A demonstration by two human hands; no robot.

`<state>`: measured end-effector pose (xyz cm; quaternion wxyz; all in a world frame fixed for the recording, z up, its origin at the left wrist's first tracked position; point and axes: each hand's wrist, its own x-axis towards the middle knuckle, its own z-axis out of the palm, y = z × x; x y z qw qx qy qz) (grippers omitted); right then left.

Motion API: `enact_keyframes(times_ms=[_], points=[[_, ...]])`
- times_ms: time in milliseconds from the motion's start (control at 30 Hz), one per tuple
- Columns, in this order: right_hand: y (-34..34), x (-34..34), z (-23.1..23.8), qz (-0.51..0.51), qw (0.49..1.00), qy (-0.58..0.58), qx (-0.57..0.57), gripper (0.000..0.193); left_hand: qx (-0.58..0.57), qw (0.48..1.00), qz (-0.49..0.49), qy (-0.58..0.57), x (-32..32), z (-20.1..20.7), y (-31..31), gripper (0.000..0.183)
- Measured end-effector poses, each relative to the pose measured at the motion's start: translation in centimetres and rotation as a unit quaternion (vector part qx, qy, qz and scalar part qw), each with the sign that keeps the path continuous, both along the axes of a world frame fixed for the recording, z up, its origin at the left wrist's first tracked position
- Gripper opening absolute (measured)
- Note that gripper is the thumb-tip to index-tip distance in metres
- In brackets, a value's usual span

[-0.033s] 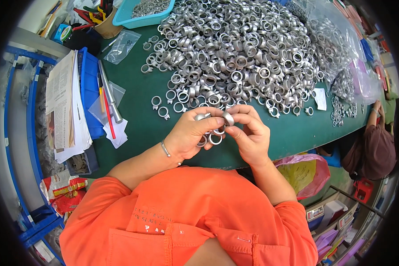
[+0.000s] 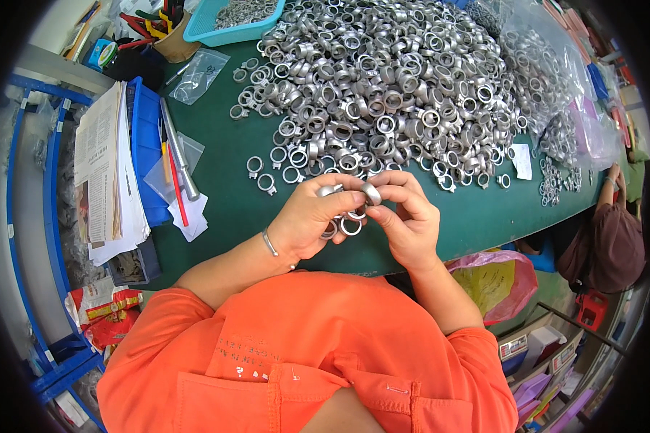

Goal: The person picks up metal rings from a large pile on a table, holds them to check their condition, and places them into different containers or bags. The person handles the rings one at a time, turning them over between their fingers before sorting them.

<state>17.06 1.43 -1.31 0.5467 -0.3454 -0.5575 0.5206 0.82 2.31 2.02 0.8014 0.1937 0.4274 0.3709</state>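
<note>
Both sets of my fingers are busy, nearly meeting just over the near edge of the green table (image 2: 220, 234). My right hand (image 2: 412, 222) pinches one ring (image 2: 373, 193) between thumb and fingers, tilted so its broad outer band shows. My left hand (image 2: 303, 206) keeps a cluster of rings (image 2: 350, 226) in its curled fingers, its thumb tip right by the pinched ring; I cannot tell if it presses on it.

Taking my hands as the hub of the clock, the big heap (image 2: 390, 94) of the same metal rings spreads from eleven to two, loose on the table. At eleven, past the heap's left edge, a light-blue basket (image 2: 231, 35) holds small metal pieces. Between ten and eleven stands a brown pot (image 2: 177, 47) with tools poking out, and nearer me a clear packet (image 2: 198, 76) lies flat.

Toward ten is a blue tray (image 2: 148, 148), papers (image 2: 112, 155) leaning along its outer side; its contents I cannot make out. Between eight and nine a grey bin (image 2: 149, 261) holds greyish pieces, too small to name. At two, a big clear bag (image 2: 531, 47) has more metal parts in it. At four, below the table, a pink bag (image 2: 521, 278) gapes, yellow plastic (image 2: 484, 285) inside.
</note>
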Motion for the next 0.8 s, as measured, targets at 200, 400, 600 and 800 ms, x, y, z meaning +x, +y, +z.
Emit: enact_keyframes(times_ms=[200,400,600,800], points=[[0.0,-0.1,0.0,-0.014,0.999,-0.036,0.024,0.019,0.112,0.988,-0.005,0.108,-0.3,-0.2,-0.5,0.014],[-0.4,-0.2,-0.2,-0.015,1.000,-0.007,0.017,0.019,0.250,0.951,0.018,0.183,0.0,0.3,-0.7,0.012],[-0.8,-0.1,-0.2,0.019,0.982,0.148,-0.114,0.020,0.287,0.935,0.011,0.209,0.0,0.1,-1.0,0.013],[-0.4,-0.8,0.5,0.088,0.844,0.389,-0.360,0.032,0.579,0.727,0.110,0.352,1.2,0.6,0.3,0.018]])
